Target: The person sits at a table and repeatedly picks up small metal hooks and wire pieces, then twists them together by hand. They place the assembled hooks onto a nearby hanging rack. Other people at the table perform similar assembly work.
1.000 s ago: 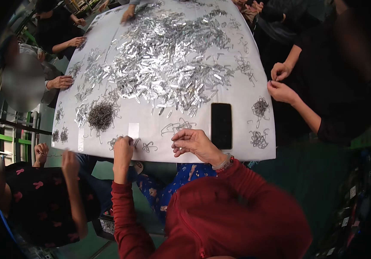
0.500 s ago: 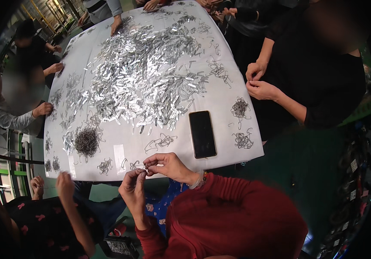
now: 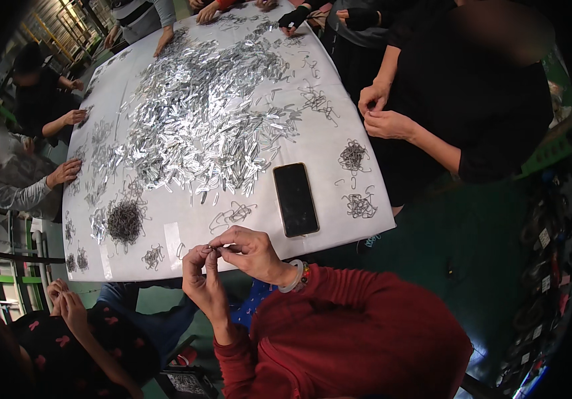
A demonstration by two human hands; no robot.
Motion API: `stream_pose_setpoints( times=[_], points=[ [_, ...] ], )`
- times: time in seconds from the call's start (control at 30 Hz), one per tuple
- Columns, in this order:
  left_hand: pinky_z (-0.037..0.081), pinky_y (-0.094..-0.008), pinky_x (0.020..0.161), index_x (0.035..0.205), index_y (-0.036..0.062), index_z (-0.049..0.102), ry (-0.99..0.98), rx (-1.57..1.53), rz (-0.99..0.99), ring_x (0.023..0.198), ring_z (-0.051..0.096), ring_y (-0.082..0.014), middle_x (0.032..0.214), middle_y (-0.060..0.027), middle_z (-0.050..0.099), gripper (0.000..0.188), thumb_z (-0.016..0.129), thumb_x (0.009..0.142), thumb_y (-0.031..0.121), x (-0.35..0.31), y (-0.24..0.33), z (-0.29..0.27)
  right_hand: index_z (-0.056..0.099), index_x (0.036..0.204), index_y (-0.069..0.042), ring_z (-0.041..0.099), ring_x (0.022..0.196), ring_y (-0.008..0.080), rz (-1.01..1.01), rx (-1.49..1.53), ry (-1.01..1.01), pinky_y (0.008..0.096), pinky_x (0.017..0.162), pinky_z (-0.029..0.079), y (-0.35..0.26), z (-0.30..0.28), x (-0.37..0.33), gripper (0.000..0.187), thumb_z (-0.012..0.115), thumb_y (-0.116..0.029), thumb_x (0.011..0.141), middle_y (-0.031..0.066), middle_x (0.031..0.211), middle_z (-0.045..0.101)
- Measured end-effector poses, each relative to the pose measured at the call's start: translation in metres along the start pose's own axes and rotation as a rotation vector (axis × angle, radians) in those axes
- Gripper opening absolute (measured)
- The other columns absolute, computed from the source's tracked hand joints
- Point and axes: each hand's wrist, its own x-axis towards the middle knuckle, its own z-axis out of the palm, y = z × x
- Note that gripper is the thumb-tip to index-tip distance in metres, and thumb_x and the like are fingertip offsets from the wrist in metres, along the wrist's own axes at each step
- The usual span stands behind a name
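Observation:
At the near edge of the white-covered table [image 3: 269,239], my left hand [image 3: 205,289] and my right hand [image 3: 257,257] meet fingertip to fingertip. Both are closed in a pinch; the tiny piece between them is mostly covered by the fingers, and I cannot make out its kind. Just beyond my hands lies a loose tangle of bent wire hooks [image 3: 234,214]. A smaller bunch of wire hooks [image 3: 153,257] rests to their left. Farther in, a broad heap of shiny flat metal strips [image 3: 193,113] covers the middle of the table.
A black phone [image 3: 296,199] lies right of my hands. A dense dark pile of hooks [image 3: 125,222] sits at the left, and more hook bunches [image 3: 361,206] line the right edge. Co-workers' hands [image 3: 389,123] work around the table; another person's hands [image 3: 66,302] are at near left.
My hands stay pinched together, and my fingertips now press closer. The view has shifted slightly, so the table sits farther left. The near-left person's hands have come together.

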Motion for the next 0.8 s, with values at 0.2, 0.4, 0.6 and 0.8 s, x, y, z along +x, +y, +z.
stream_pose_setpoints(
  times=[0.2,0.4,0.6,0.8],
  points=[
    [0.048,-0.0241,0.076,0.097,-0.0034,0.053,0.124,-0.076,0.011,0.087,0.057,-0.0132,0.096,-0.0097,0.061,0.009,0.053,0.093,0.004,-0.007,0.000,0.008,0.061,0.113,-0.002,0.064,0.085,0.0144,-0.171,-0.217,-0.086,0.0250,0.074,0.054,-0.001,0.000,-0.001,0.036,0.060,0.008,0.078,0.0076,0.094,0.063],
    [0.045,-0.0227,0.074,0.096,-0.0015,0.054,0.125,-0.015,0.002,0.086,0.058,-0.0125,0.094,-0.0105,0.063,0.007,0.053,0.093,0.005,-0.008,0.010,-0.001,0.060,0.117,-0.004,0.065,0.081,0.0179,-0.189,-0.377,-0.101,0.0280,0.071,0.053,-0.013,-0.028,-0.011,0.040,0.065,0.004,0.078,0.0094,0.091,0.065],
    [0.046,-0.0246,0.075,0.092,-0.0025,0.057,0.043,0.070,-0.028,0.084,0.057,-0.0132,0.092,-0.0093,0.062,0.005,0.055,0.088,-0.004,-0.015,0.002,-0.020,0.065,0.104,-0.001,0.058,0.080,0.0227,-0.249,-0.964,-0.001,0.0321,0.071,0.049,-0.047,-0.129,-0.014,0.031,0.061,0.008,0.074,0.0092,0.088,0.062],
    [0.047,-0.0263,0.074,0.087,-0.0027,0.057,-0.202,0.254,0.061,0.079,0.057,-0.0164,0.085,-0.0097,0.061,0.009,0.057,0.082,-0.010,-0.017,-0.010,-0.032,0.066,0.091,-0.001,0.050,0.094,0.0261,-0.223,-1.367,0.071,0.0320,0.083,0.044,-0.061,-0.150,-0.018,0.022,0.059,0.006,0.071,0.0090,0.090,0.058]
  ],
)
